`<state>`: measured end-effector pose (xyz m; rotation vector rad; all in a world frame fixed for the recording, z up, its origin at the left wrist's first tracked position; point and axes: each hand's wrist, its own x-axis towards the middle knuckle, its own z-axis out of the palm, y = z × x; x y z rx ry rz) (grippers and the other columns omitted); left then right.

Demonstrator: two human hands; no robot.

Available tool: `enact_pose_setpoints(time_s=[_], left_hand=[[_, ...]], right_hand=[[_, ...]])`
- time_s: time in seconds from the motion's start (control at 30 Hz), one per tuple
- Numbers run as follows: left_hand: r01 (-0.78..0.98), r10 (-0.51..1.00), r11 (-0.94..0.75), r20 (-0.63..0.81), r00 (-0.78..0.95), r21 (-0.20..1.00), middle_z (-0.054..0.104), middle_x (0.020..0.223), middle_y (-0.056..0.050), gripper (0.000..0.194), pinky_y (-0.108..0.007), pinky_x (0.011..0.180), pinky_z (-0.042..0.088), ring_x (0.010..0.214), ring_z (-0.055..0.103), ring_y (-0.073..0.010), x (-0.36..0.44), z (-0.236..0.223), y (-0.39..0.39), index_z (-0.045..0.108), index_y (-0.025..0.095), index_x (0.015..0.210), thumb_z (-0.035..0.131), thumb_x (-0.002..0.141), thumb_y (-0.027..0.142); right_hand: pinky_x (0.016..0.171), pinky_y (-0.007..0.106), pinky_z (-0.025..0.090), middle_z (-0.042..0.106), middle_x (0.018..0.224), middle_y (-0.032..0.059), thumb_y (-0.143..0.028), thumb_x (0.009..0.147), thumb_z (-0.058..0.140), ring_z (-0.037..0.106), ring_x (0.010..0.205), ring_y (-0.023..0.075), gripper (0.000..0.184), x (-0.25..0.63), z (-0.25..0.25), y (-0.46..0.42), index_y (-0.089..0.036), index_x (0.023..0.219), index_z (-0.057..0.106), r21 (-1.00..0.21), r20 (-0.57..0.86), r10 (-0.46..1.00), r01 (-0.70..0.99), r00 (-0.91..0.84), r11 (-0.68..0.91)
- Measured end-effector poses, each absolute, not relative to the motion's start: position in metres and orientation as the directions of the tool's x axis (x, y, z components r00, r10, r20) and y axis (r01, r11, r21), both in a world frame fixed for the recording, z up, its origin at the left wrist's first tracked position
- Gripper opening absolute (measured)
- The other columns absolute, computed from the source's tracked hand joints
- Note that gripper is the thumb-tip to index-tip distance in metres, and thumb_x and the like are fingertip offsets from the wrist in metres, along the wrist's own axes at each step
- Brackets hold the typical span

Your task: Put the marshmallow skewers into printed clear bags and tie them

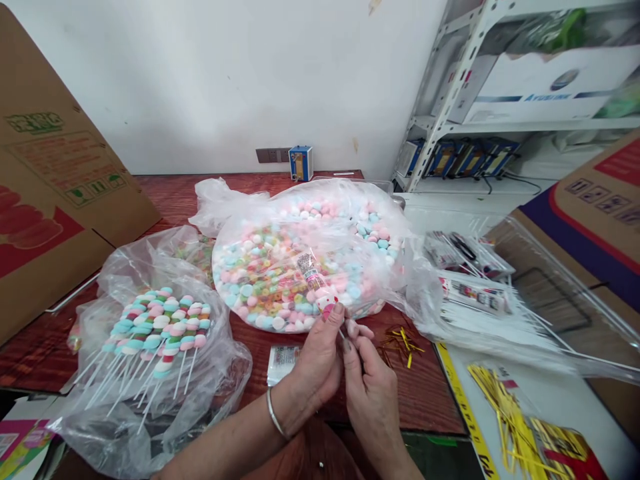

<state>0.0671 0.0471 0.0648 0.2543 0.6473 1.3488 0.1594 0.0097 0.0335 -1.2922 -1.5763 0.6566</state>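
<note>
My left hand [317, 357] is closed around the lower end of a bagged marshmallow skewer [320, 293], which points up and away. Its clear bag has pink and dark print. My right hand [373, 387] pinches at the stick just below the bag, its fingertips close to the left thumb; any small thing between them is hidden. Behind the skewer lies a big clear bag of pastel marshmallows and ring gummies [245, 293]. Loose gold twist ties [405, 343] lie right of my hands. A stack of small clear packets [281, 363] sits partly behind my left hand.
Finished-looking marshmallow skewers [160, 323] rest on plastic at the left. White sticks [480, 320] and yellow twist ties [500, 413] lie at the right. Cardboard boxes [60, 167] flank both sides. A metal shelf [450, 87] stands back right; a small blue box [301, 163] is by the wall.
</note>
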Motion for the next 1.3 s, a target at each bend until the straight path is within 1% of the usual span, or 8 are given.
enact_pose_setpoints(time_s=[0.2, 0.43, 0.57, 0.67, 0.8, 1.0, 1.2, 1.3], left_hand=[[-0.860, 0.963, 0.174, -0.264, 0.048, 0.480, 0.070, 0.100, -0.007, 0.035, -0.035, 0.087, 0.055, 0.090, 0.068, -0.0192, 0.050, 0.067, 0.053, 0.065, 0.017, 0.106, 0.075, 0.081, 0.039], [-0.916, 0.965, 0.135, -0.258, 0.036, 0.378, 0.056, 0.066, 0.005, 0.022, -0.030, 0.081, 0.056, 0.062, 0.058, -0.0082, 0.036, 0.074, 0.063, 0.059, 0.016, 0.076, 0.078, 0.079, 0.027], [-0.902, 0.939, 0.120, -0.343, -0.033, 0.415, 0.055, 0.065, 0.004, 0.025, -0.025, 0.067, 0.054, 0.056, 0.055, -0.0075, 0.043, 0.080, 0.062, 0.056, 0.016, 0.076, 0.078, 0.079, 0.026], [-0.881, 0.926, 0.134, -0.374, -0.052, 0.454, 0.055, 0.065, 0.004, 0.025, -0.024, 0.064, 0.052, 0.056, 0.054, -0.0076, 0.047, 0.086, 0.064, 0.055, 0.016, 0.076, 0.077, 0.079, 0.026], [-0.831, 0.918, 0.122, -0.380, -0.114, 0.543, 0.054, 0.063, 0.005, 0.031, -0.025, 0.063, 0.051, 0.053, 0.052, -0.0072, 0.058, 0.088, 0.062, 0.054, 0.016, 0.075, 0.081, 0.075, 0.031], [-0.822, 0.938, 0.172, -0.346, -0.032, 0.543, 0.053, 0.062, 0.005, 0.035, -0.022, 0.061, 0.048, 0.056, 0.054, -0.0081, 0.067, 0.080, 0.054, 0.055, 0.016, 0.076, 0.082, 0.073, 0.038], [-0.818, 0.942, 0.189, -0.335, -0.005, 0.544, 0.058, 0.064, 0.001, 0.035, -0.024, 0.063, 0.050, 0.058, 0.058, -0.0116, 0.064, 0.078, 0.055, 0.061, 0.014, 0.098, 0.067, 0.086, 0.047], [-0.822, 0.941, 0.196, -0.338, 0.005, 0.535, 0.056, 0.060, 0.002, 0.037, -0.026, 0.066, 0.052, 0.056, 0.057, -0.0112, 0.064, 0.078, 0.056, 0.061, 0.014, 0.098, 0.060, 0.090, 0.050]], right_hand=[[0.056, 0.023, 0.040, 0.061, 0.068, 0.0001, -0.042, 0.096, 0.051, 0.054, 0.060, 0.0143, 0.030, 0.167, 0.039, 0.005, -0.020, 0.079, 0.063, -0.954, 0.163, 0.986, 0.261, 0.036, 0.148], [0.039, 0.021, 0.024, 0.027, 0.047, -0.0127, -0.055, 0.096, 0.047, 0.018, 0.037, 0.0068, 0.038, 0.159, 0.035, -0.006, -0.020, 0.085, 0.057, -0.867, -0.256, 0.883, -0.309, -0.394, -0.390], [0.052, 0.024, 0.037, 0.055, 0.061, -0.0024, -0.036, 0.099, 0.048, 0.048, 0.051, 0.0117, 0.026, 0.162, 0.029, -0.007, -0.018, 0.090, 0.065, -0.970, 0.148, 0.975, 0.170, -0.167, 0.176], [0.067, 0.029, 0.040, 0.064, 0.067, 0.0015, -0.016, 0.096, 0.050, 0.056, 0.060, 0.0141, 0.022, 0.167, 0.023, -0.006, -0.015, 0.110, 0.067, -0.534, 0.608, 0.773, 0.626, -0.183, 0.568], [0.069, 0.032, 0.038, 0.058, 0.057, -0.0017, -0.009, 0.096, 0.051, 0.052, 0.052, 0.0141, 0.024, 0.169, 0.021, -0.002, -0.011, 0.114, 0.065, -0.233, 0.685, 0.668, 0.782, -0.290, 0.578], [0.055, 0.024, 0.042, 0.068, 0.072, 0.0005, -0.026, 0.103, 0.042, 0.061, 0.059, 0.0143, 0.023, 0.165, 0.026, 0.000, -0.018, 0.095, 0.062, -0.762, 0.378, 0.925, 0.558, -0.027, 0.328], [0.063, 0.027, 0.042, 0.064, 0.075, 0.0045, -0.023, 0.098, 0.049, 0.060, 0.068, 0.0173, 0.017, 0.171, 0.020, -0.002, -0.018, 0.093, 0.064, -0.606, 0.589, 0.808, 0.659, -0.005, 0.446], [0.060, 0.026, 0.040, 0.058, 0.070, 0.0008, -0.026, 0.100, 0.045, 0.054, 0.064, 0.0146, 0.025, 0.174, 0.028, -0.004, -0.020, 0.080, 0.059, -0.803, 0.400, 0.916, 0.468, -0.033, 0.368]])
